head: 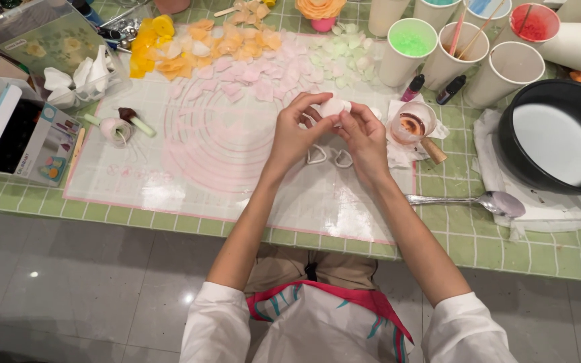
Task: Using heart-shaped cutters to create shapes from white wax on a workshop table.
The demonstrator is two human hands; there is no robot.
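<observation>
My left hand and my right hand meet above a translucent silicone mat with pink circle markings. Together they pinch a small white petal-shaped piece between the fingertips. Two small heart-shaped metal cutters lie on the mat just under my hands. Rows of thin yellow, orange, pink and pale green petals are spread along the far part of the mat.
White paper cups with coloured contents stand at the back right. A black pot of white liquid sits at the right, a metal spoon before it. A small glass jar, a white flower bud and boxes are nearby.
</observation>
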